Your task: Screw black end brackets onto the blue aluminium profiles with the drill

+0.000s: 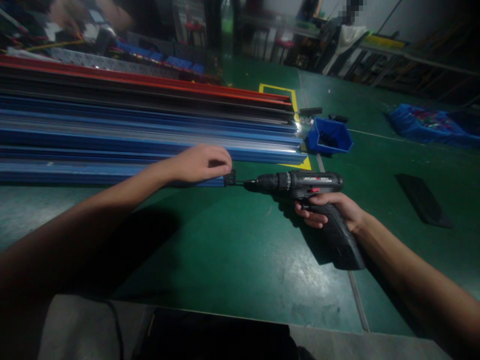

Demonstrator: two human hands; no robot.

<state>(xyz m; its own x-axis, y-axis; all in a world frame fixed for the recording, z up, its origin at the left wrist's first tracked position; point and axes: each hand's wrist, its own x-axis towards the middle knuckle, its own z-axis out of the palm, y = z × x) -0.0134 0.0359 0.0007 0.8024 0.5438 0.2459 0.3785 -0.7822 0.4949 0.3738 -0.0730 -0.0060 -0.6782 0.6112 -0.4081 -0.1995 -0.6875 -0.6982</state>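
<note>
My right hand is wrapped round the grip of a black cordless drill, which points left. Its thin bit meets a small black end piece at the end of a blue profile. My left hand lies over that profile's end, fingers curled down beside the black piece and pressing on the end of the profile. The underside of the left fingers is hidden.
More blue profiles, black ones and a red profile lie side by side behind. A blue bin stands past their ends. To the right are a flat black pad and larger blue bins. Another person's arms show at the upper left.
</note>
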